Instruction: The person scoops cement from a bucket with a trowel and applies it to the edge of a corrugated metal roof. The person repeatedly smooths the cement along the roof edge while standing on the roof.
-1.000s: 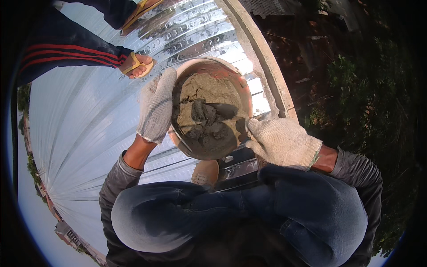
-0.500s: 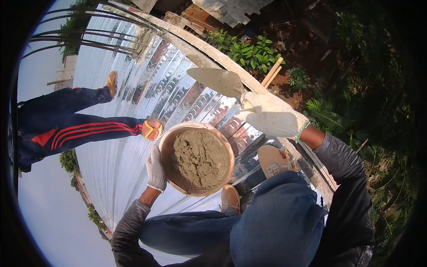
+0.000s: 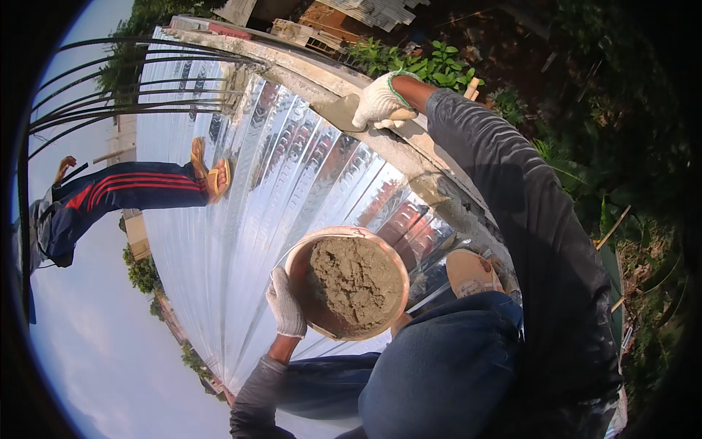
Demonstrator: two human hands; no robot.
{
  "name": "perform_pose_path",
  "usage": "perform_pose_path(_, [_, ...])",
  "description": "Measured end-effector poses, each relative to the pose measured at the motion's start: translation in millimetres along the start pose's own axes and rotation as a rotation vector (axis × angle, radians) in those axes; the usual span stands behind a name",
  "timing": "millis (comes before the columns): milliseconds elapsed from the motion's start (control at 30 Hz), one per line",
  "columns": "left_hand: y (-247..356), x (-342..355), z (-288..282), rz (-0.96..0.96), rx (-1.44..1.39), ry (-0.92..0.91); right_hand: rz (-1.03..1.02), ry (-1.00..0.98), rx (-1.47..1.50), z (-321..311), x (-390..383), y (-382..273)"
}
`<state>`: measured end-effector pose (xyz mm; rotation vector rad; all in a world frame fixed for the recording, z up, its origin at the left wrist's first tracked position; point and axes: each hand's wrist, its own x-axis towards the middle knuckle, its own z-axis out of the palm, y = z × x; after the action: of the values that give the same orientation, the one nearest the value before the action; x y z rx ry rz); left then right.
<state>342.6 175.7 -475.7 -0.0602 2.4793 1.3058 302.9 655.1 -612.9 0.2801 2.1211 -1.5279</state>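
Observation:
My left hand (image 3: 286,303), in a white knit glove, is closed on the left rim of a round bucket (image 3: 298,293). Grey-brown wet mortar (image 3: 357,284) with a lumpy surface lies in it. My right hand (image 3: 382,102), also gloved, grips the light-coloured handle of a trowel (image 3: 341,113), its fingers wrapped round. The grey trowel blade lies low against the concrete ledge (image 3: 380,148), partly hidden by that hand; whether mortar is on it I cannot tell. Farther along the ledge, nearer to me, sits a patch of damp mortar (image 3: 430,192).
Shiny ribbed metal sheeting (image 3: 241,219) spreads under and left of the bucket. Dark bent rebar rods (image 3: 117,77) stick out at the upper left. Another person in striped dark trousers (image 3: 139,186) and sandals stands at left. Beyond the ledge, plants (image 3: 442,66) and ground lie lower down.
My right hand has moved the trowel forward and left, down to the ledge. In the picture the bucket and left hand sit farther right and lower. The other person's feet have come together.

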Motion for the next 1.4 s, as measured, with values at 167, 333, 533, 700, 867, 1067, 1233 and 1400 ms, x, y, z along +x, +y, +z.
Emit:
perform_pose_path(167, [6.4,2.4,9.9,-0.049,-0.022,-0.052,-0.05,0.102,-0.202,24.9,11.1,24.0])
perform_pose_path(333, [18.6,2.4,15.4,-0.061,-0.032,-0.116,-0.081,0.17,-0.332,46.6,-14.6,31.6])
perform_pose_path(533, [31.3,7.2,15.0,-0.1,-0.019,-0.097,-0.098,0.457,-0.095,111.4,-160.5,0.9])
perform_pose_path(700, [22.6,8.9,8.0,-0.074,-0.13,-0.158,-0.107,0.112,-0.23,143.9,-249.3,-40.1])
perform_pose_path(867, [18.9,1.1,-1.3,0.168,-0.179,-0.256,-0.053,-0.129,-0.376,178.8,-217.4,-67.6])
perform_pose_path(1067, [27.7,6.3,24.0,0.037,-0.345,-0.231,0.189,-0.43,0.147,249.7,-220.0,-93.7])
perform_pose_path(1233, [12.0,7.5,17.6,0.14,-0.307,-0.16,-0.209,-0.189,-0.254,250.8,-244.4,-78.3])
perform_pose_path(1400, [3.3,14.6,6.6,-0.044,-0.34,-0.092,-0.299,0.055,-0.846,218.1,-263.8,-98.8])
